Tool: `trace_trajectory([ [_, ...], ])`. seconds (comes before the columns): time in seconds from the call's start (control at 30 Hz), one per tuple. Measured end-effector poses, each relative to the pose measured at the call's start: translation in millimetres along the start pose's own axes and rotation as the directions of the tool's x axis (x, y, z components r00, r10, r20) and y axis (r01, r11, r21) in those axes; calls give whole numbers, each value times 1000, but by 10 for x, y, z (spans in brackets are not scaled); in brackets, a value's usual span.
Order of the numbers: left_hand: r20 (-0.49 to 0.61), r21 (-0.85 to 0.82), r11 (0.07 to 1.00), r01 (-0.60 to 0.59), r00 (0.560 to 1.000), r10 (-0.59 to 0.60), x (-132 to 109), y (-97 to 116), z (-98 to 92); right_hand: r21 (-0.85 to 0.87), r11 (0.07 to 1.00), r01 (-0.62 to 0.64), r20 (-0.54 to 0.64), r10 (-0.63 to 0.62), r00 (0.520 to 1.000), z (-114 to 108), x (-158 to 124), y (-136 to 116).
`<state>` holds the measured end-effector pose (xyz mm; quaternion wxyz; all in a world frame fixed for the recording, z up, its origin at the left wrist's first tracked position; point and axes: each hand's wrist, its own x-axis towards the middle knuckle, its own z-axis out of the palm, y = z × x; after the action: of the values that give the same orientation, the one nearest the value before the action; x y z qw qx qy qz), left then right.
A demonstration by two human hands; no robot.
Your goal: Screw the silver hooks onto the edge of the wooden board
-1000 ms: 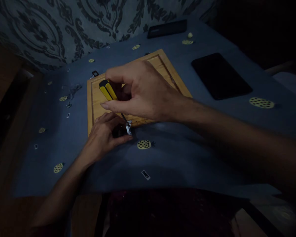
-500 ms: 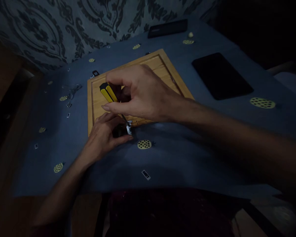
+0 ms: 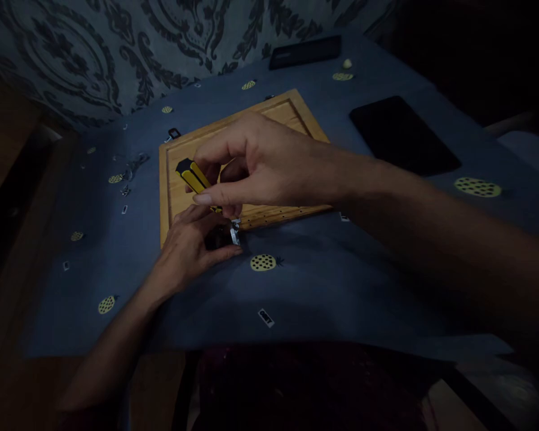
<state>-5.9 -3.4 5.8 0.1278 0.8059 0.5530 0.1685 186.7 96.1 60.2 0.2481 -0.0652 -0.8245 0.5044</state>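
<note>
My right hand [image 3: 265, 167] pinches a yellow-and-black screwdriver [image 3: 192, 175] by its handle, the shaft pointing down to a small shiny metal part [image 3: 235, 230] at the near edge of a wooden board [image 3: 291, 117]. My left hand [image 3: 191, 248] curls around a small dark object under that metal part and presses it against the blue cloth [image 3: 305, 281]. What the dark object is, I cannot make out in the dim light.
Two black phones lie on the cloth: one [image 3: 402, 137] to the right of the board, another [image 3: 305, 51] at the far edge. Small metal bits [image 3: 132, 167] lie left of the board. A small label [image 3: 265, 318] lies near the front edge. A patterned fabric [image 3: 117, 42] hangs behind.
My right hand has rotated and dropped slightly, tilting the screwdriver handle further left; my wrist now covers more of the board. My left hand has stayed put.
</note>
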Motion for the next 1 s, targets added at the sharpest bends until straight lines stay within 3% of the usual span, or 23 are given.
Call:
trace_trajectory([
  [0.17, 29, 7, 1000, 10, 1000, -10, 4, 4, -8, -65, 997, -33, -160, 22, 987, 71, 22, 55],
  [0.4, 6, -25, 1000, 9, 1000, -9, 11, 12, -2, -94, 996, -4, -211, -16, 977, 147, 56, 69],
  [0.73, 59, -15, 998, 63, 996, -62, 17, 48, -32, -207, 978, 15, -418, -102, 903, 215, 67, 26],
  [1.0, 79, -28, 997, 66, 995, -64, 27, 38, -42, -224, 974, -14, -407, -80, 910, 216, 61, 61],
])
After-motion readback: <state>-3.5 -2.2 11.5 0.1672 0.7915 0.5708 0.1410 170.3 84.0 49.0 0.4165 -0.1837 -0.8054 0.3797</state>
